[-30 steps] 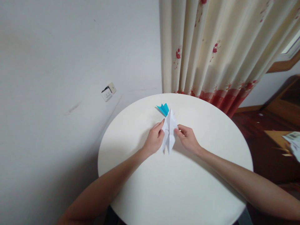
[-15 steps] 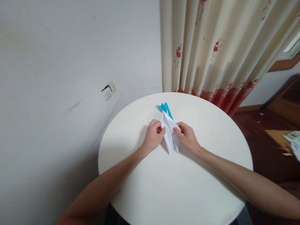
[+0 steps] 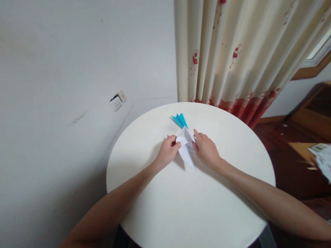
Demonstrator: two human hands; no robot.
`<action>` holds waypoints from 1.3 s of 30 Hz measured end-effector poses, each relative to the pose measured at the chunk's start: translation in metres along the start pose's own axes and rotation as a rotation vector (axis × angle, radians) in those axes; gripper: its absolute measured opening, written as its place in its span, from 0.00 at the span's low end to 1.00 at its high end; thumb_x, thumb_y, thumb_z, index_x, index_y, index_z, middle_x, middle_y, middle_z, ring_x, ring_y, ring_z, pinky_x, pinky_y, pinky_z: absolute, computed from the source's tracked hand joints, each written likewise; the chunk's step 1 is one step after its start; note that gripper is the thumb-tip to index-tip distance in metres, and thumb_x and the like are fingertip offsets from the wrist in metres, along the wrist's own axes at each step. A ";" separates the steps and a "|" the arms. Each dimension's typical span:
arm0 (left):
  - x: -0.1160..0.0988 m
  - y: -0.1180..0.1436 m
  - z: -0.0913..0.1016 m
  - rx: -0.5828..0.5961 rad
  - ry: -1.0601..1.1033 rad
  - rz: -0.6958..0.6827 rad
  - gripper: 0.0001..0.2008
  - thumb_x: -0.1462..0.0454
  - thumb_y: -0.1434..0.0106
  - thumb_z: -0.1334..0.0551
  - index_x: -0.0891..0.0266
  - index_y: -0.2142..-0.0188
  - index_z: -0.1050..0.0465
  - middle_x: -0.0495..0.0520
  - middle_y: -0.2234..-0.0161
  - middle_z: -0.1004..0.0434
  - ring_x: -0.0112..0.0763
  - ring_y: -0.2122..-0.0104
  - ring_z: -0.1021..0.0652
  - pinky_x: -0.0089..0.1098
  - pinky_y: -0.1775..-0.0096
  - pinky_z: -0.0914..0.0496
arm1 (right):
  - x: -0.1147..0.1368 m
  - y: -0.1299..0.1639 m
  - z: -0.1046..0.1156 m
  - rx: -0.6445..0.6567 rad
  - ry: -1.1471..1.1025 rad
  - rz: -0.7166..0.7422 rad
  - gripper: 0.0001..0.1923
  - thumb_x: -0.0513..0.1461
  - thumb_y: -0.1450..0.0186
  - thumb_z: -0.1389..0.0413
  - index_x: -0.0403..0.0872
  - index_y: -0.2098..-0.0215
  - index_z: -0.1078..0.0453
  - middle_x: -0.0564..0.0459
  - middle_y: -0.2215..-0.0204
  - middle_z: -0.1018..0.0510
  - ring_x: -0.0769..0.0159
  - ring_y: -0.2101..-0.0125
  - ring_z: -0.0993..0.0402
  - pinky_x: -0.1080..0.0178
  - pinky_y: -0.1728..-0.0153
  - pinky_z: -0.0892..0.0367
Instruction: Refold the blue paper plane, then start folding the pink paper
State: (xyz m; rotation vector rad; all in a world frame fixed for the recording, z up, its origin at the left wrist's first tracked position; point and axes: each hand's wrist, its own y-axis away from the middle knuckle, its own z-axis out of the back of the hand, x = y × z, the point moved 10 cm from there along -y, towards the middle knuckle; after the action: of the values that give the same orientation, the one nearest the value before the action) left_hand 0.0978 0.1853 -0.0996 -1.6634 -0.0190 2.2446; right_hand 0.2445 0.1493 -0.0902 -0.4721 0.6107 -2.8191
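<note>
A folded sheet of white paper (image 3: pixel 186 151) is held between my two hands over the round white table (image 3: pixel 191 206), one pointed end towards me. My left hand (image 3: pixel 168 148) pinches its left edge between thumb and fingers. On the other side my right hand (image 3: pixel 205 146) grips the right part of the paper, thumb in front and index finger raised. Just beyond the paper lies a blue folded paper piece (image 3: pixel 180 120) with pointed ends. A tiny pink tip (image 3: pixel 168 136) shows behind my left fingers; the rest of it is hidden.
A white wall with a power socket (image 3: pixel 116 103) stands to the left of the table. Behind it hangs a cream curtain (image 3: pixel 214 51) with red flowers. At the right, papers (image 3: pixel 322 156) lie on a brown cardboard-like surface (image 3: pixel 301 151) near the dark floor.
The white paper has been turned and its folds spread, so its near end now shows one long point. My right hand's index finger has lifted. The pink tip has come into sight.
</note>
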 end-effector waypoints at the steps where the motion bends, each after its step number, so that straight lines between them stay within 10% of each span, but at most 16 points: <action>1: 0.000 -0.001 0.001 0.010 0.005 0.015 0.07 0.64 0.43 0.42 0.61 0.77 0.36 0.46 0.77 0.38 0.29 0.75 0.34 0.28 0.73 0.40 | -0.004 -0.001 -0.001 0.028 -0.029 -0.005 0.22 0.36 0.30 0.54 0.43 0.38 0.35 0.41 0.54 0.22 0.53 0.56 0.27 0.57 0.58 0.34; 9: -0.009 -0.004 0.017 0.087 0.281 0.093 0.06 0.62 0.47 0.39 0.64 0.74 0.30 0.50 0.72 0.32 0.28 0.73 0.31 0.26 0.72 0.37 | -0.056 -0.013 0.008 0.001 -0.314 -0.186 0.11 0.37 0.35 0.48 0.47 0.66 0.23 0.49 0.69 0.19 0.60 0.69 0.25 0.62 0.69 0.38; 18: 0.008 -0.010 0.015 0.077 0.497 0.176 0.16 0.54 0.43 0.33 0.63 0.67 0.32 0.52 0.69 0.28 0.28 0.72 0.27 0.27 0.70 0.34 | -0.092 -0.015 0.009 -0.218 -0.941 -0.466 0.14 0.46 0.43 0.41 0.42 0.71 0.25 0.53 0.80 0.25 0.69 0.82 0.33 0.67 0.83 0.39; 23: -0.016 -0.001 0.050 -0.305 0.173 -0.172 0.13 0.55 0.36 0.37 0.59 0.64 0.37 0.47 0.67 0.33 0.27 0.70 0.28 0.27 0.68 0.33 | -0.100 -0.008 0.007 -0.288 -1.057 -0.593 0.11 0.43 0.44 0.40 0.42 0.69 0.26 0.52 0.80 0.24 0.68 0.84 0.30 0.68 0.86 0.36; 28: -0.065 0.023 0.010 -0.100 -0.274 -0.559 0.08 0.62 0.33 0.37 0.60 0.69 0.32 0.49 0.70 0.30 0.30 0.66 0.28 0.31 0.62 0.34 | -0.100 -0.004 -0.009 -0.282 -1.265 -0.740 0.10 0.39 0.47 0.38 0.42 0.67 0.26 0.50 0.76 0.22 0.70 0.84 0.30 0.67 0.84 0.32; 39: -0.055 0.016 0.006 -0.121 -0.548 -0.507 0.03 0.68 0.36 0.36 0.59 0.63 0.27 0.52 0.63 0.24 0.35 0.61 0.24 0.33 0.58 0.31 | -0.057 -0.003 -0.023 -0.071 -1.378 -0.583 0.15 0.45 0.47 0.35 0.41 0.68 0.26 0.54 0.81 0.26 0.72 0.83 0.35 0.68 0.83 0.40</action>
State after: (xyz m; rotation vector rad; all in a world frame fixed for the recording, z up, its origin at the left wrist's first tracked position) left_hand 0.1014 0.1559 -0.0505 -0.8982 -0.6421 2.2316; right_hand 0.2881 0.1761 -0.1237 -2.5195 0.2348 -2.0238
